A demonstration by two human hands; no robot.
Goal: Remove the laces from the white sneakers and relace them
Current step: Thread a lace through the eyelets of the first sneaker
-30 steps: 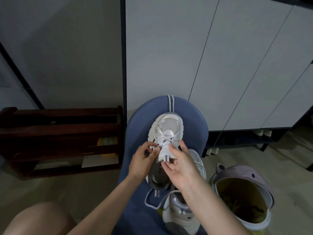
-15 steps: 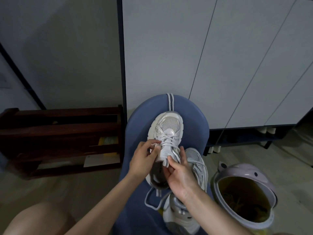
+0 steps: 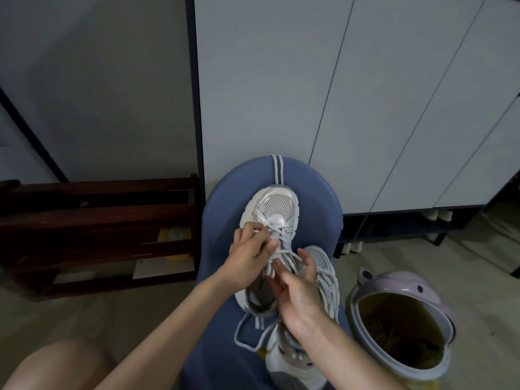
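A white mesh sneaker lies toe-away on a blue padded seat. My left hand pinches its lace at the left eyelets. My right hand sits below the tongue, fingers curled around lace strands near the shoe's opening. A second white sneaker lies to the right and under my right wrist, its heel near the seat's front. A loose loop of lace trails on the seat below the first shoe.
A lilac bin with an open yellow-lined mouth stands on the floor at the right. A dark wooden rack is on the left. White cabinet doors rise behind the seat. My bare knee shows bottom left.
My left hand has shifted up the shoe's left side and taken hold of the lace. My right hand has dropped lower and turned palm-up under the tongue, loosening the lace.
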